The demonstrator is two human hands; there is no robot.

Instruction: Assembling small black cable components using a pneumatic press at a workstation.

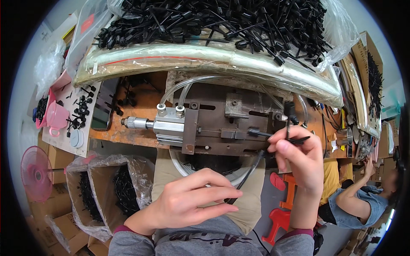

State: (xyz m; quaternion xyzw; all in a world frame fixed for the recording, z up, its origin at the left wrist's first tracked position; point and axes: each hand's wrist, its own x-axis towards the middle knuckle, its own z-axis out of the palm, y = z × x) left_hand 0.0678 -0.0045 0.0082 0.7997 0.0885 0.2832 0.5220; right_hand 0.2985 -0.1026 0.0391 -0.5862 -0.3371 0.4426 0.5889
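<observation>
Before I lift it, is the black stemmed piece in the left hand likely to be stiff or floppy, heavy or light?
The black stemmed piece is probably light, being slim and held only loosely in the left hand. It likely flexes a little, since its thin stem looks gently curved, but shouldn't flop: similar stems jut out from the heap.

Light bright, fairly even, cool white. Narrow white glowing strip blown out near lower right rim. Glare on crinkled clear plastic bag and shiny silver metal cylinder. Heaped black plastic stemmed pieces go dark, detail lost; inside of round white basket shadowed. Centre mostly sharp; bare right hand reads clearly. Strong fisheye bending, long plastic-wrapped pale edge bows; black vignette, bluish fringe.
</observation>
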